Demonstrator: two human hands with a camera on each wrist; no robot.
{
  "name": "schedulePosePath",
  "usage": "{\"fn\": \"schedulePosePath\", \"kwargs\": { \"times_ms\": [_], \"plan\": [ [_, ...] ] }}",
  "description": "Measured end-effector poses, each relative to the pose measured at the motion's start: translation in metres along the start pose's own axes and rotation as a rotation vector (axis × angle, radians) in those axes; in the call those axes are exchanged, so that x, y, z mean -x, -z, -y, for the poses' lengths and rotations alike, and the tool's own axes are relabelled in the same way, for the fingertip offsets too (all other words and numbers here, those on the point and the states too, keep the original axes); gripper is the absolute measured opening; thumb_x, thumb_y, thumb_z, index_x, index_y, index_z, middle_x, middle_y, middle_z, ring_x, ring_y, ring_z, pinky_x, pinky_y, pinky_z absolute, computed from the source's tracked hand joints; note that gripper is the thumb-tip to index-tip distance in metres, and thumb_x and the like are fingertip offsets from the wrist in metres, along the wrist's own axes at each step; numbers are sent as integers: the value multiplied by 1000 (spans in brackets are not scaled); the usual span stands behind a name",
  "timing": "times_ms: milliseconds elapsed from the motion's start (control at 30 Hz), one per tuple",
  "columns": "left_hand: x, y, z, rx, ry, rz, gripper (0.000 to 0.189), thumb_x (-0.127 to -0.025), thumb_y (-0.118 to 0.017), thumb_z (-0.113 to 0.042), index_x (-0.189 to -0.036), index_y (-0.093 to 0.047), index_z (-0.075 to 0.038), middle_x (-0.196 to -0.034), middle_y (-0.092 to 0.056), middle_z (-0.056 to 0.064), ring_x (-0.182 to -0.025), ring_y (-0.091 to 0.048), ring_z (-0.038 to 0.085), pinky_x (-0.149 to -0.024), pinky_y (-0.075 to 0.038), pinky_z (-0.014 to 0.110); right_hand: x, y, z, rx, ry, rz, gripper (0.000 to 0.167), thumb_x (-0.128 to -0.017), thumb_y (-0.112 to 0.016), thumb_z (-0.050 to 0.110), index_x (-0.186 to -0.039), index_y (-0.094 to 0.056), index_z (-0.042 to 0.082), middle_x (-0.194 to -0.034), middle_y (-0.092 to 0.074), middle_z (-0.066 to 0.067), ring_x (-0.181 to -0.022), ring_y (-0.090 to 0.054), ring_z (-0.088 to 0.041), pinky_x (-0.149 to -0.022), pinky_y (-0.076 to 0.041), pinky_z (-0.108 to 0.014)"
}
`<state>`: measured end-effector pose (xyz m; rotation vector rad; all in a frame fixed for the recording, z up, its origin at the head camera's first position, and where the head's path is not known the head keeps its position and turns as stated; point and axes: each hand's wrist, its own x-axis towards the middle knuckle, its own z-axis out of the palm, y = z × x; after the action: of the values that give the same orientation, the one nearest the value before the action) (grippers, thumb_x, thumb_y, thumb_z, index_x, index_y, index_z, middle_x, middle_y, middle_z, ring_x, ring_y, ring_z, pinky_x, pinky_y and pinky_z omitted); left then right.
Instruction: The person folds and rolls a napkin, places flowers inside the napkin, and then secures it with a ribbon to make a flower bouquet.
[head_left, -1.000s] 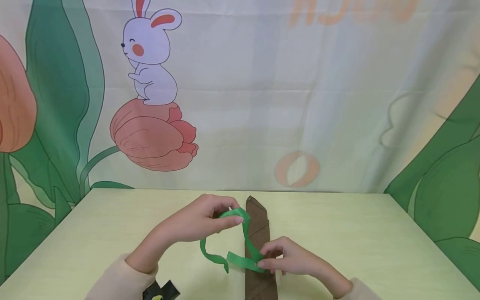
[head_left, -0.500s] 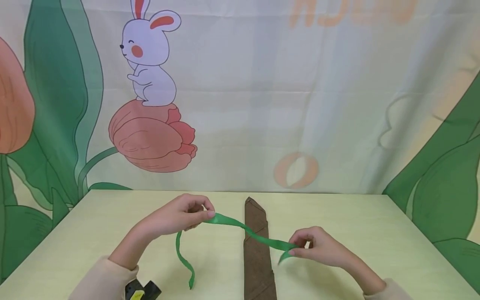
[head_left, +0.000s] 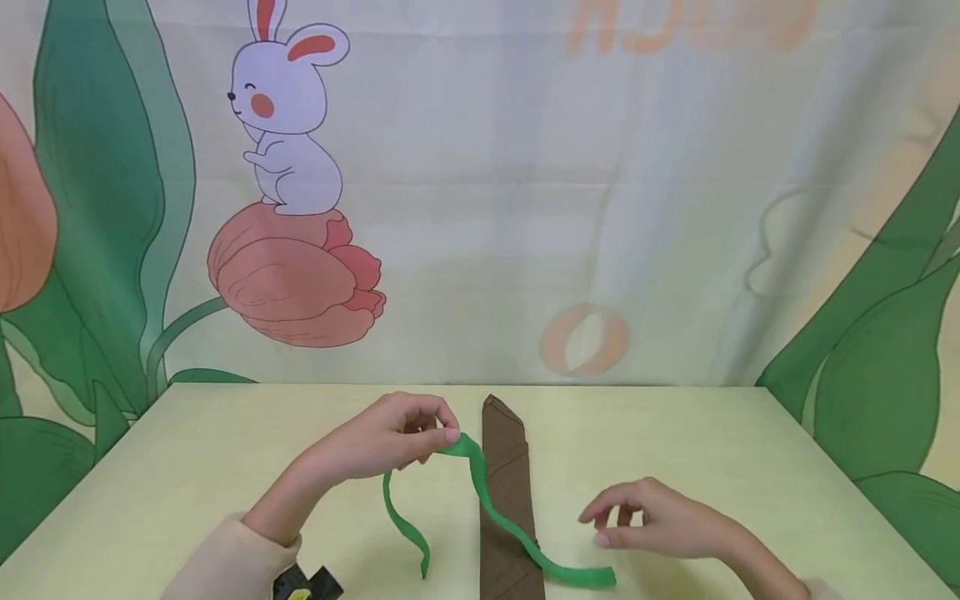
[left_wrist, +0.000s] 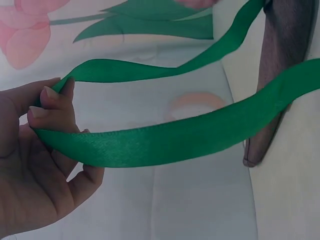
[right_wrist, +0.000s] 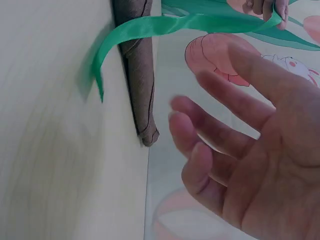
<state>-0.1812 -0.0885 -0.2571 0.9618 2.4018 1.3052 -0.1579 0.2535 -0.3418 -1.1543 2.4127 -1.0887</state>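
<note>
My left hand pinches a green ribbon between thumb and fingers, above the table just left of a long brown bundle. One end of the ribbon dangles below that hand; the other drapes across the brown bundle and ends to its right. In the left wrist view two lengths of ribbon run out from the fingers. My right hand is off to the right of the bundle, apart from the ribbon, its fingers loosely bent around nothing. The bundle looks like rolled or wrapped brown cloth and lies lengthwise; its near end is cut off by the frame.
The pale yellow table reaches back to a printed curtain with a rabbit and tulips. A small black object with a yellow patch shows by the left sleeve at the bottom edge.
The hands drew apart, stretching the ribbon out over the bundle. Then the right hand let go of its end, which dropped, while the left hand shifted slightly back to the right.
</note>
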Motion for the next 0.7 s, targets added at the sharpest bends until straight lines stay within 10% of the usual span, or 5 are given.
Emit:
{"fn": "schedulePosePath", "kwargs": {
  "times_ms": [200, 700],
  "plan": [
    [-8, -6, -16, -62, -77, 59, 10, -91, -55, -20, -88, -61, -12, -60, -48, 1, -54, -44, 9, -54, -37, 23, -31, 1, 15, -84, 35, -117, 34, -91, -55, 16, -125, -51, 14, -118, -57, -6, -100, -56, -17, -74, -48, -29],
    [8, 2, -28, 17, -175, 76, 11, -91, -56, -19, -89, -61, -9, -60, -46, -2, -53, -42, 11, -52, -37, 23, -104, -34, 24, -494, 121, 215, 26, -89, -57, 11, -108, -56, -7, -100, -61, -27, -97, -61, -32, -81, -48, -34]
  ]
}}
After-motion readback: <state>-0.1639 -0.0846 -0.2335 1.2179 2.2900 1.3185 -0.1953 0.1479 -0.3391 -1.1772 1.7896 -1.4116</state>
